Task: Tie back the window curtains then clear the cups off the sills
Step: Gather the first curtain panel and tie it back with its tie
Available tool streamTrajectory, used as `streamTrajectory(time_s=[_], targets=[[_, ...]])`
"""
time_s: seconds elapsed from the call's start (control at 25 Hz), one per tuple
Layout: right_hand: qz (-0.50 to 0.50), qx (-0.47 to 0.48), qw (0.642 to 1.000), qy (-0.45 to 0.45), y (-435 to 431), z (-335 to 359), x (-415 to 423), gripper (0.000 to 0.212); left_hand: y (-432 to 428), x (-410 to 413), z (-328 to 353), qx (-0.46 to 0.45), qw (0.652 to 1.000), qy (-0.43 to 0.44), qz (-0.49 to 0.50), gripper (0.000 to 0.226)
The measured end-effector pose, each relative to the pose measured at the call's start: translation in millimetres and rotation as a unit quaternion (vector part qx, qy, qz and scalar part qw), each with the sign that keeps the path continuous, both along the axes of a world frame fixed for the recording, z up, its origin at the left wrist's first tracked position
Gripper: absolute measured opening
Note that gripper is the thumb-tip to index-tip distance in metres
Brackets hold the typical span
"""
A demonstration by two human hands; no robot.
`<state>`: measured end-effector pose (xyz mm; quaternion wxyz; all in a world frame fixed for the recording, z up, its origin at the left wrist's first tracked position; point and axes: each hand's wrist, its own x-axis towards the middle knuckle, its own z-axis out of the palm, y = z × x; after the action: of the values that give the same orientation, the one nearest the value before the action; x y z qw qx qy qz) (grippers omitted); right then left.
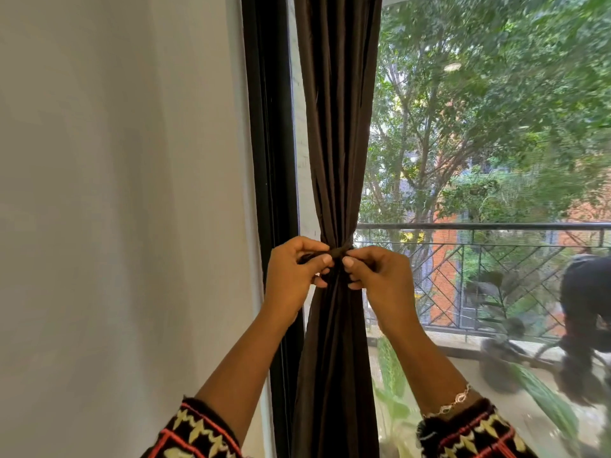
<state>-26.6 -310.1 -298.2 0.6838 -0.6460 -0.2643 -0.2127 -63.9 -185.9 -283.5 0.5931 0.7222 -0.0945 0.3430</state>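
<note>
The curtain (334, 143) is gathered beside the window frame (267, 160), the left hand (291, 276) and right hand (380, 279) pinching the tie (340, 251) ends there; knot unfinished, no cups visible.

Both sleeves (198, 434) are dark knit with cream leaf-like shapes and coral-pink lines, fuzzy at the cuffs. A thin chain bracelet (454, 400) with oval links circles the right wrist. Forearms and hands are bare.
</note>
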Motion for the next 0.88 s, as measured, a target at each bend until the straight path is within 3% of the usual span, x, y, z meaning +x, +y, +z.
streamTrajectory(time_s=[0.2,0.48,0.6,0.72,0.88], targets=[[-0.067,-0.039,0.996,-0.04,-13,5,13,0.033,3,4,5,0.008,0.999,-0.024,0.027,0.016],[-0.099,-0.037,0.994,0.005,-26,8,40,0.032,15,18,12,-0.006,0.997,-0.023,0.07,0.011],[-0.077,-0.021,0.996,0.028,-23,1,40,0.028,11,26,0,-0.032,0.995,-0.036,0.088,0.01],[-0.025,-0.004,0.998,0.055,-21,-14,39,0.01,6,31,-23,-0.054,0.998,0.004,0.01,0.019],[-0.01,-0.035,0.996,0.085,-15,-36,35,0.023,-7,34,-62,0.053,0.996,0.068,0.033,0.018]])
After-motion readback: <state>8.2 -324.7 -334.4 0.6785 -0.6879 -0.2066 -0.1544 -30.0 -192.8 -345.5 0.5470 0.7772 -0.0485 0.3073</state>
